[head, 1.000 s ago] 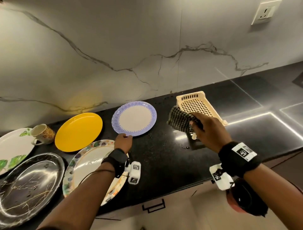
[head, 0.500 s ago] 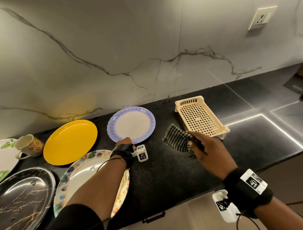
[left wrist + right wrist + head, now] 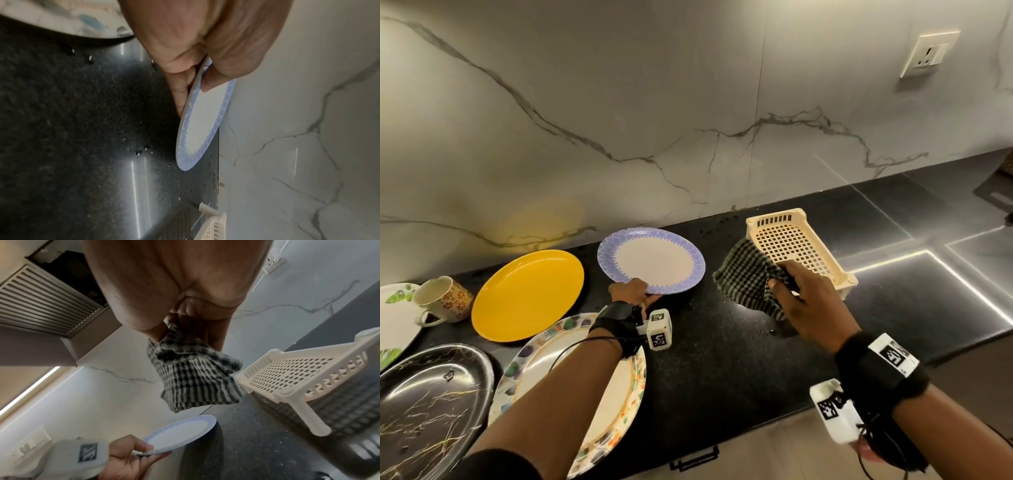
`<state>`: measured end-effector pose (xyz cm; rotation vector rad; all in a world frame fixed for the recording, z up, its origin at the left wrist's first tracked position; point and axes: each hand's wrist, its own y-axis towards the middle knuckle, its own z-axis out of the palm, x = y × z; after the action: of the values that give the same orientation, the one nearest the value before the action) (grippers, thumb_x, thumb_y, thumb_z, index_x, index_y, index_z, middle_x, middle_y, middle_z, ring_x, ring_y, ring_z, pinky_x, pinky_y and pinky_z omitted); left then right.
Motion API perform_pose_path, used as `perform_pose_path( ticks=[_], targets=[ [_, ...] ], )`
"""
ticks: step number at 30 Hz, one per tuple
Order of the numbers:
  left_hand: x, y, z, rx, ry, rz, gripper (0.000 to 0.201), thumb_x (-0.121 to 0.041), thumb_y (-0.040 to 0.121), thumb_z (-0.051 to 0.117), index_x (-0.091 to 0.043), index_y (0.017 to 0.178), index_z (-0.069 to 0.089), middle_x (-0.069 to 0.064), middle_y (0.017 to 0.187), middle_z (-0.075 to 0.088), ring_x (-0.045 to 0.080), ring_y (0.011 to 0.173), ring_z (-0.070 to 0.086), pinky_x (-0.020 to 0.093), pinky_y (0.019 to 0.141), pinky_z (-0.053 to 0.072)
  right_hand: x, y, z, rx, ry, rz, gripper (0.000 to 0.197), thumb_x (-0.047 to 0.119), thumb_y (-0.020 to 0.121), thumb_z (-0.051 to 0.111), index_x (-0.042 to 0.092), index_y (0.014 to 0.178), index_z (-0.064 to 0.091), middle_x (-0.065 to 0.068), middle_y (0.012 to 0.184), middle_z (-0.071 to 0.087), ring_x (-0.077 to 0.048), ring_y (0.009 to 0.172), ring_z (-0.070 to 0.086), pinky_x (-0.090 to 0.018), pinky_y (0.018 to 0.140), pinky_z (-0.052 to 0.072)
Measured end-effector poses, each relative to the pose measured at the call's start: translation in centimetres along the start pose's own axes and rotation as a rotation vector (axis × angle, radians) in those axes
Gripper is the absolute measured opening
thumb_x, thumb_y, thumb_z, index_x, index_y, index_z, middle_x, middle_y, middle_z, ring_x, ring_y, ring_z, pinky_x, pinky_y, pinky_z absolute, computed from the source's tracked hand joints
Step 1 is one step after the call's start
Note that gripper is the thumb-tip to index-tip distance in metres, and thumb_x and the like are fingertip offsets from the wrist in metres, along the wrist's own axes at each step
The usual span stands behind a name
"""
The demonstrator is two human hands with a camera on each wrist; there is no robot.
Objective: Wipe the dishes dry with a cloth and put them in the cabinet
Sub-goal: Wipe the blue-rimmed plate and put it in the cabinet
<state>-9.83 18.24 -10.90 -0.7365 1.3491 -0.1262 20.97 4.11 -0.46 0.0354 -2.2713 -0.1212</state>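
Observation:
My left hand pinches the near rim of a white plate with a blue patterned border, thumb on top and fingers beneath. The blue-bordered plate is lifted off the black counter, which the right wrist view also shows under the plate. My right hand holds a dark checked cloth bunched between thumb and fingers, to the right of the plate and above the counter. The cloth hangs down from the fingers.
A cream perforated rack stands just behind the cloth. Left of the lifted plate lie a yellow plate, a floral mug, a leaf-print plate, a black marbled plate and a colourful-rimmed plate. The counter edge runs in front.
My left hand reached forward from the colourful plate and took hold of the blue-bordered plate's near rim, lifting it. My right hand kept the cloth and shifted a little.

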Motion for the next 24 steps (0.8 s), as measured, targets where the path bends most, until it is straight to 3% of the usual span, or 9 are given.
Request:
perform_pose_path(
  ticks=[3, 5, 9, 12, 14, 16, 17, 22, 24],
  targets=[
    [-0.8, -2.8, -1.2, 0.041, -0.001, 0.059, 0.027, 0.012, 0.098, 0.051, -0.002, 0.121, 0.059, 0.021, 0.129, 0.065, 0.037, 0.099, 0.071, 0.043, 0.081, 0.062, 0.9, 1.0, 0.3, -0.014, -0.026, -0.038, 0.013, 0.029, 0.107, 0.056, 0.021, 0.116, 0.06, 0.008, 0.103, 0.067, -0.007, 0.087, 0.068, -0.027, 0.068, 0.061],
    [-0.7, -4.5, -2.2, 0.091, -0.014, 0.134, 0.04, 0.016, 0.095, 0.051, -0.003, 0.13, 0.059, 0.017, 0.124, 0.068, 0.03, 0.09, 0.071, 0.037, 0.067, 0.064, 1.7, 1.7, 1.0, -0.016, -0.068, -0.083, 0.018, 0.033, 0.108, 0.055, 0.019, 0.118, 0.06, 0.003, 0.103, 0.069, -0.009, 0.085, 0.069, -0.033, 0.071, 0.062],
    [-0.7, -8.5, -3.9, 0.277, -0.058, 0.154, 0.049, 0.017, 0.093, 0.054, -0.006, 0.136, 0.062, 0.015, 0.126, 0.073, 0.034, 0.103, 0.073, 0.035, 0.065, 0.064, 3.1, 3.1, 3.9, 0.003, -0.21, -0.213, 0.019, 0.034, 0.109, 0.051, 0.02, 0.121, 0.056, -0.004, 0.099, 0.074, -0.018, 0.078, 0.071, -0.043, 0.069, 0.061],
    [-1.1, -11.5, -4.5, 0.422, -0.099, 0.177, 0.05, 0.015, 0.094, 0.057, -0.016, 0.131, 0.065, 0.009, 0.122, 0.077, 0.032, 0.108, 0.074, 0.037, 0.071, 0.066, 4.6, 3.3, 6.2, 0.192, -0.302, -0.297, 0.037, 0.032, 0.11, 0.048, 0.029, 0.147, 0.046, -0.008, 0.128, 0.071, -0.026, 0.104, 0.072, -0.043, 0.088, 0.063],
    [-1.2, -12.5, -4.9, 0.491, -0.122, 0.202, 0.054, 0.016, 0.093, 0.058, -0.016, 0.136, 0.061, 0.012, 0.127, 0.074, 0.034, 0.111, 0.073, 0.039, 0.074, 0.066, 5.4, 2.9, 7.9, 0.397, -0.445, -0.386, 0.053, 0.036, 0.112, 0.041, 0.035, 0.163, 0.027, -0.004, 0.168, 0.037, -0.032, 0.152, 0.038, -0.048, 0.122, 0.037],
    [-1.2, -12.9, -5.5, 0.501, -0.135, 0.214, 0.057, 0.016, 0.093, 0.056, -0.015, 0.142, 0.057, 0.015, 0.13, 0.072, 0.035, 0.111, 0.072, 0.041, 0.075, 0.066, 5.9, 2.2, 9.0, 0.534, -0.613, -0.459, 0.058, 0.047, 0.113, 0.026, 0.039, 0.167, 0.007, 0.007, 0.174, 0.0, -0.029, 0.16, -0.013, -0.049, 0.13, -0.002],
    [-1.2, -12.9, -6.0, 0.49, -0.139, 0.214, 0.058, 0.016, 0.093, 0.056, -0.014, 0.143, 0.056, 0.016, 0.13, 0.072, 0.036, 0.111, 0.072, 0.043, 0.077, 0.066, 5.8, 1.8, 9.3, 0.565, -0.647, -0.473, 0.058, 0.05, 0.113, 0.021, 0.039, 0.167, 0.003, 0.01, 0.174, -0.004, -0.027, 0.159, -0.019, -0.047, 0.129, -0.008],
    [-0.8, -13.5, -8.5, 0.487, -0.126, 0.182, 0.059, 0.013, 0.095, 0.056, -0.019, 0.144, 0.053, 0.015, 0.129, 0.073, 0.039, 0.11, 0.073, 0.05, 0.082, 0.064, 4.8, 1.0, 7.5, 0.512, -0.786, -0.665, 0.056, 0.052, 0.111, 0.024, 0.038, 0.165, 0.023, 0.012, 0.171, 0.029, -0.021, 0.158, 0.024, -0.05, 0.126, 0.023],
    [-0.7, -13.9, -9.0, 0.511, -0.116, 0.182, 0.06, 0.013, 0.095, 0.057, -0.021, 0.144, 0.052, 0.013, 0.129, 0.073, 0.038, 0.108, 0.074, 0.052, 0.083, 0.063, 4.9, 1.3, 7.2, 0.506, -0.831, -0.691, 0.057, 0.053, 0.11, 0.026, 0.04, 0.165, 0.021, 0.006, 0.174, 0.019, -0.024, 0.162, 0.011, -0.054, 0.129, 0.016]
  ],
)
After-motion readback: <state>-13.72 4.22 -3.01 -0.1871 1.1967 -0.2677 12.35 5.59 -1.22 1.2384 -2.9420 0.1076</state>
